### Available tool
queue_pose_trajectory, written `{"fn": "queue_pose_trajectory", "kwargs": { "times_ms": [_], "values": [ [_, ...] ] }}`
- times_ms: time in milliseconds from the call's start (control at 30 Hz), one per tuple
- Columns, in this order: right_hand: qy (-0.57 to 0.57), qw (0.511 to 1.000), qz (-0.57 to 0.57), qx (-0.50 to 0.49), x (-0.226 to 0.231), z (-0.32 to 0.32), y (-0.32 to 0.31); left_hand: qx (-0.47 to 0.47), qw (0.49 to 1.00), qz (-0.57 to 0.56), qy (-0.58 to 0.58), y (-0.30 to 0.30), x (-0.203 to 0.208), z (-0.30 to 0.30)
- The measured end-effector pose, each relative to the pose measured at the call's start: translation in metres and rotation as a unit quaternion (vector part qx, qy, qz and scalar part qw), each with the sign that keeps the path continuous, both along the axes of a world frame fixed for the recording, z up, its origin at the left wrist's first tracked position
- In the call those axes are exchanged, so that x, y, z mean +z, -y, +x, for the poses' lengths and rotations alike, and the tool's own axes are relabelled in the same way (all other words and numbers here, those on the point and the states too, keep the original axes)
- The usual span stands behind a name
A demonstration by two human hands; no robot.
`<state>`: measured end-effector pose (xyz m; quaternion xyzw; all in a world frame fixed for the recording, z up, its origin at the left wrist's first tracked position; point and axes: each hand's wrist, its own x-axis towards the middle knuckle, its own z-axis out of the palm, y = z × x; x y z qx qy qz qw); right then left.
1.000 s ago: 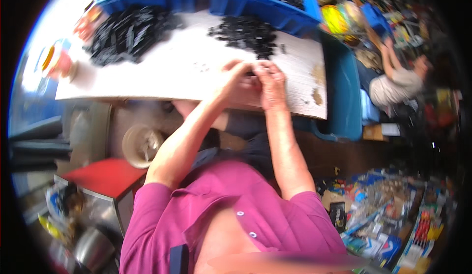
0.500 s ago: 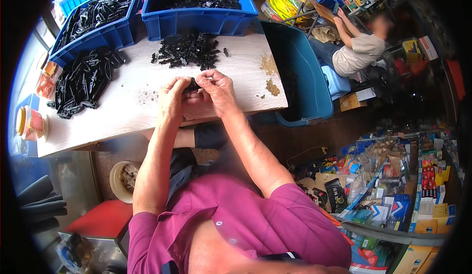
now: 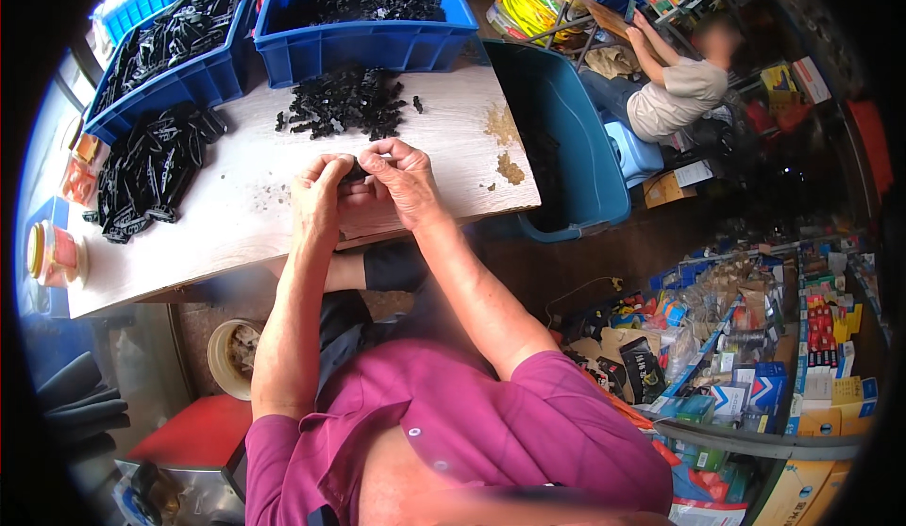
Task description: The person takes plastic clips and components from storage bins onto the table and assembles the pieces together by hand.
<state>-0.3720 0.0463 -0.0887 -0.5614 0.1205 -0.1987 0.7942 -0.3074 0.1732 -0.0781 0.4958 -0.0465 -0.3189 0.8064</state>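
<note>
- Black plastic: a small dark part [image 3: 356, 168] sits pinched between both hands above the near edge of a pale wooden tabletop [image 3: 236, 233].
- The left hand [image 3: 319, 196] curls its fingertips together onto the part from the left; the right hand [image 3: 401, 179] clamps thumb and fingers on it from the right, the two hands touching.
- Just beyond the hands lies a loose heap of small black parts [image 3: 344, 101]; a longer pile of black strips [image 3: 151, 172] spreads at the left of the table.
- Two blue plastic bins stand at the far edge, one [image 3: 373, 31] filled with small black pieces, the other [image 3: 179, 54] with long black ones.
- A patch of brown dust [image 3: 505, 144] marks the board to the right of the hands.
- A deep teal tub [image 3: 566, 149] stands against the table's right end.
- A lidded jar [image 3: 49, 252] stands at the far left, beside the table's left end.
- A seated co-worker [image 3: 675, 87] in a beige shirt works well apart at upper right.
- The person's magenta shirt [image 3: 453, 432] fills the lower frame, hiding what lies under the table's near side.
</note>
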Motion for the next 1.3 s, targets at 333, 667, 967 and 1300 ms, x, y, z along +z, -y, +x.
{"fn": "queue_pose_trajectory", "kwargs": {
  "times_ms": [333, 667, 967, 1300],
  "values": [
    [-0.022, 1.000, -0.002, -0.005, 0.001, 0.000, 0.001, 0.027, 0.999, -0.018, -0.005, 0.004, 0.000, -0.004],
    [-0.141, 0.988, -0.025, 0.057, 0.014, 0.004, -0.009, 0.080, 0.995, -0.053, 0.005, -0.005, -0.015, -0.007],
    [-0.098, 0.994, -0.029, -0.034, 0.008, -0.002, 0.004, 0.055, 0.988, 0.043, 0.139, -0.005, -0.011, 0.005],
    [-0.142, 0.944, 0.151, -0.257, 0.014, -0.018, 0.071, 0.160, 0.629, 0.506, 0.569, -0.024, -0.021, 0.119]
  ]
}}
